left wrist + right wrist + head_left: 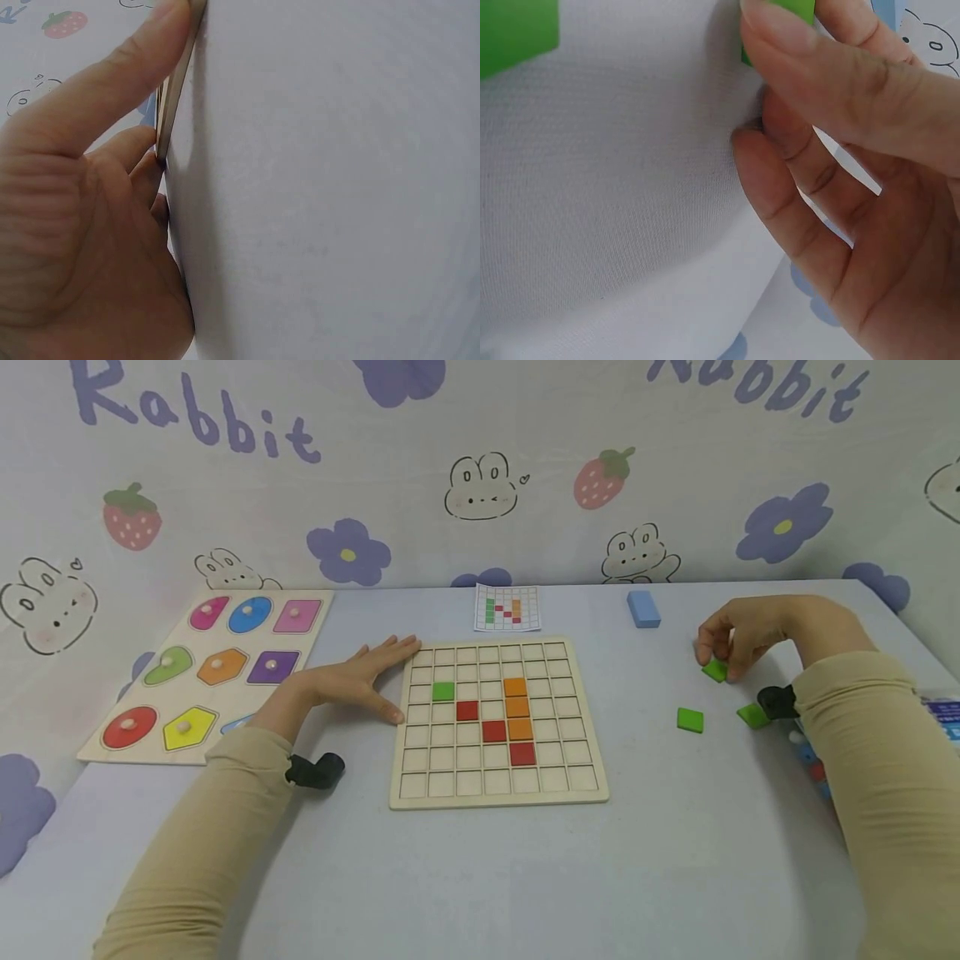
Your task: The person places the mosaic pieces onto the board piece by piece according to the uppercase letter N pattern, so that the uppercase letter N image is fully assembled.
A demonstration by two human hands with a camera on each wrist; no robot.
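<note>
A wooden grid board lies flat on the table with one green, several red and several orange square tiles in its cells. My left hand rests at its left edge, fingers spread and fairly straight; in the left wrist view the thumb lies along the board's side. Over on the right, my right hand pinches a green tile between thumb and fingers, low over the table. The right wrist view shows the thumb across that tile's face. Two more green tiles lie nearby, one partly behind the wrist strap.
A small pattern card with coloured squares lies behind the board. To its right is a blue block. At the left sits a knobbed shape puzzle. Coloured items show partly behind the right sleeve. A printed cloth backs the table.
</note>
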